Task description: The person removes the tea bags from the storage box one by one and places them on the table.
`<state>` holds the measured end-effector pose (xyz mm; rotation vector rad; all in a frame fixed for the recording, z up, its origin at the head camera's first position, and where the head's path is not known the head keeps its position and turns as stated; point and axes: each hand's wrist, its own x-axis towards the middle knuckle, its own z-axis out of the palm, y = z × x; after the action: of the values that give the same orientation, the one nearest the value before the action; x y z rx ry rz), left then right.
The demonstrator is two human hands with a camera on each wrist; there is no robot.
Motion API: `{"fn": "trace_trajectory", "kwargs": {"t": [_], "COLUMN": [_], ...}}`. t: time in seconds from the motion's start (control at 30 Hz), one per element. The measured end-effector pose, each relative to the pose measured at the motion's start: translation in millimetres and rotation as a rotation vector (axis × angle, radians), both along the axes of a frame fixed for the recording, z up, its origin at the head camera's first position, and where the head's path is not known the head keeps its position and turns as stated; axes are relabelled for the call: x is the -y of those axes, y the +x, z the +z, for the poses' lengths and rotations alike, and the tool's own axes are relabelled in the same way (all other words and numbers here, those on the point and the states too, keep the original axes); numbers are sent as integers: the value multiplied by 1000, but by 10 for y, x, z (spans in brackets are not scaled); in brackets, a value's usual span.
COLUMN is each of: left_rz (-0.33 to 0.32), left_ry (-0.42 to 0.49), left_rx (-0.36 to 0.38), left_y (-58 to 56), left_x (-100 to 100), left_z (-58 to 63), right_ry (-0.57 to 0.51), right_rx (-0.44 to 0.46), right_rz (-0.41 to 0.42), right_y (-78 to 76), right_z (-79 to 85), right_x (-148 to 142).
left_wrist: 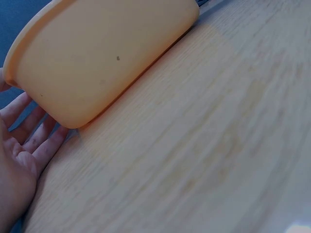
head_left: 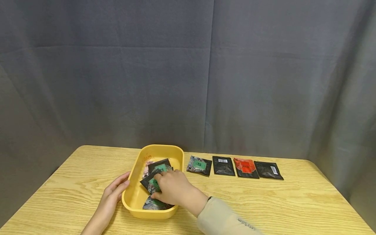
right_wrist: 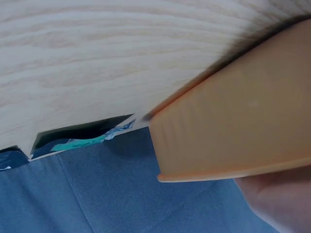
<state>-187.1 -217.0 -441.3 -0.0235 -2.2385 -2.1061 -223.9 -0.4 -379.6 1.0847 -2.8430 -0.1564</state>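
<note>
A yellow plastic bin (head_left: pixel 133 195) stands on the table and holds several small flat packets, dark with green labels, such as the packet (head_left: pixel 154 184) near its middle. My right hand (head_left: pixel 173 187) reaches over the bin's right rim with bent fingers down among these packets. Its fingertips are partly hidden, so I cannot tell whether they pinch one. The right wrist view catches only a piece of that hand (right_wrist: pixel 282 196) beyond the rim. Against the bin's left side rests my left hand (head_left: pixel 113 192); the left wrist view has its fingers (left_wrist: pixel 46 131) extended along the outer wall.
Right of the bin lies a row of packets: a green-labelled packet (head_left: pixel 199 165), a black packet (head_left: pixel 224 166) with a barcode, a red-and-black packet (head_left: pixel 246 167) and another black packet (head_left: pixel 268 170). A grey curtain (head_left: pixel 188 81) hangs behind the wooden table (head_left: pixel 264 202).
</note>
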Motion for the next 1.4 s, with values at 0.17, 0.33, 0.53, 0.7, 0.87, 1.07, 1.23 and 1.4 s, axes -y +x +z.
{"fn": "trace_trajectory", "kwargs": {"t": [0.17,0.33,0.53,0.7,0.87,1.07,1.23,1.4], "left_rz": [-2,0,8,4,-3,-3,-3,1], "left_ry": [-16,-18,-17,-21,-20,-25,-26,-27], "left_rx": [1,-13,-16,-15,-3,-1,-15,-36], "left_y": [5,-1,-4,-2,-2,0,-1,4], "left_x": [1,-1,-4,1,4,8,4,-1], "left_z": [-2,-6,-9,-10,3,8,2,-9], "right_ry": [20,11,-71,-127,-152,-183,-176,-155], "right_rx": [46,47,-8,-33,-68,-130,-228,-292], "right_rz": [-39,-45,-6,1,10,40,75,88], "right_y": [-12,-16,-18,-24,-28,-33,-30,-27], "right_z": [-27,-52,-80,-96,-99,-111,-111,-99], "right_x": [23,31,15,4,1,-4,-13,-20]}}
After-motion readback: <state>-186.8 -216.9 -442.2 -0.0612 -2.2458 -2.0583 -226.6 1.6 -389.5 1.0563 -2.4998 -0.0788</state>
